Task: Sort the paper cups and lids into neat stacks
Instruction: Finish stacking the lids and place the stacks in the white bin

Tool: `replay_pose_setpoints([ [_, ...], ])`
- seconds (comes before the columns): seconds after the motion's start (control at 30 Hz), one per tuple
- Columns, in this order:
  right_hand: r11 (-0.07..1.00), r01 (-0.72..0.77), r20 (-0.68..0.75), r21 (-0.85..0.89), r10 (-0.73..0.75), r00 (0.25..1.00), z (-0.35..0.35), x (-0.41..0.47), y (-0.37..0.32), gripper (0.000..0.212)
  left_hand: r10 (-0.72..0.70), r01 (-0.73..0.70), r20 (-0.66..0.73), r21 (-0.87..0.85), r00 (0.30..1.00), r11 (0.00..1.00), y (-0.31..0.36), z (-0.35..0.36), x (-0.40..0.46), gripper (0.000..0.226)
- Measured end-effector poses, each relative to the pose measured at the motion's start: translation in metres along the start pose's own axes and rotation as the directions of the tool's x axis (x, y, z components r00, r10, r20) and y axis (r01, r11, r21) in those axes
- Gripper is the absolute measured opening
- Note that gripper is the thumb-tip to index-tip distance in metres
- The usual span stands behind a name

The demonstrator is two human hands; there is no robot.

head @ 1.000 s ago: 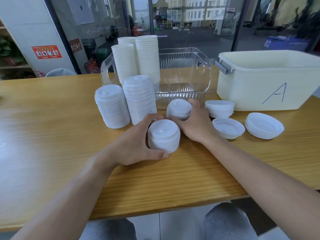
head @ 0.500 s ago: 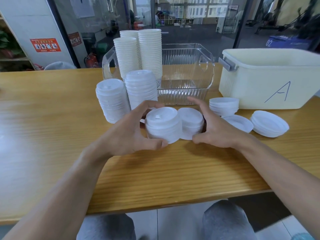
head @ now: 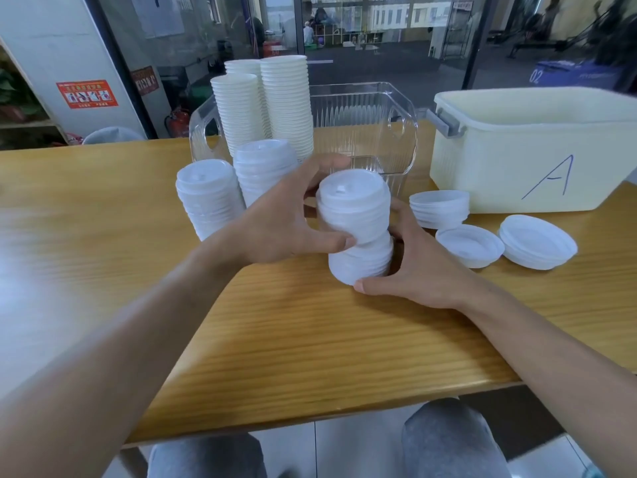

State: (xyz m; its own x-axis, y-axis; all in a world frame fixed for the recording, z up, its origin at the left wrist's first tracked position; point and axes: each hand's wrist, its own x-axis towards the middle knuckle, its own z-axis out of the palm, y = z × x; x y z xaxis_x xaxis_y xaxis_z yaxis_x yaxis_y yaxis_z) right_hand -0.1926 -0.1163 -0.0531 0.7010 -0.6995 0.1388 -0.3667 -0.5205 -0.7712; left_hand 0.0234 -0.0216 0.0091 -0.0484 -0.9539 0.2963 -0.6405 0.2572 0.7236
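Observation:
My left hand [head: 279,222] grips an upper stack of white lids [head: 353,201], set on top of a lower lid stack [head: 362,260] that my right hand [head: 413,270] holds on the wooden table [head: 310,339]. The upper stack leans a little off the lower one. Two taller lid stacks [head: 208,198] [head: 263,167] stand to the left. Three tall stacks of white paper cups [head: 286,101] rise behind them in a clear bin [head: 372,125]. Loose lids lie to the right: a short upturned stack [head: 439,207], a single upturned lid [head: 468,244] and a low pile [head: 537,241].
A cream plastic tub marked "A" [head: 534,150] with a grey latch stands at the right back of the table. The table's front edge runs just above my knees. Glass walls and a room lie behind.
My left hand lifted its lid stack and set it on the stack my right hand had slid next to it; my right hand now holds the lower stack.

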Motion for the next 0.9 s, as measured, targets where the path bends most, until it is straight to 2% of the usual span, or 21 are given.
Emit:
replay_pose_setpoints([
  [0.1,0.999,0.022,0.058,0.049,-0.025,0.998,-0.005,0.0,0.003,0.118,-0.006,0.006,0.071,-0.002,0.997,1.0,-0.008,0.004,0.008,0.083],
  [0.3,0.998,0.045,0.071,0.043,-0.048,0.996,-0.006,0.001,0.004,0.111,-0.021,0.026,0.073,-0.064,0.997,0.998,-0.023,0.018,0.006,0.078],
  [0.47,0.995,0.066,0.089,0.071,-0.072,0.993,-0.006,0.001,0.004,0.114,-0.031,0.033,0.07,-0.036,0.997,0.999,-0.028,0.023,0.008,0.087],
  [0.53,0.983,0.061,0.045,0.172,-0.07,0.996,-0.007,0.0,0.004,0.118,-0.029,0.032,0.064,-0.053,0.998,0.998,-0.03,0.025,0.005,0.088],
  [0.63,0.956,0.102,-0.072,0.276,-0.085,0.994,-0.002,-0.002,0.001,0.1,-0.031,0.034,0.035,-0.088,0.999,0.996,-0.032,0.029,-0.001,0.086],
  [0.77,0.969,0.142,-0.154,0.202,-0.112,0.982,0.005,-0.002,-0.004,0.083,-0.061,0.055,-0.036,-0.134,0.998,0.989,-0.034,0.037,-0.009,0.081],
  [0.9,0.967,0.148,-0.129,0.209,-0.123,0.984,0.001,-0.001,-0.003,0.084,-0.049,0.041,-0.081,-0.101,0.996,0.994,-0.033,0.041,-0.012,0.084],
])
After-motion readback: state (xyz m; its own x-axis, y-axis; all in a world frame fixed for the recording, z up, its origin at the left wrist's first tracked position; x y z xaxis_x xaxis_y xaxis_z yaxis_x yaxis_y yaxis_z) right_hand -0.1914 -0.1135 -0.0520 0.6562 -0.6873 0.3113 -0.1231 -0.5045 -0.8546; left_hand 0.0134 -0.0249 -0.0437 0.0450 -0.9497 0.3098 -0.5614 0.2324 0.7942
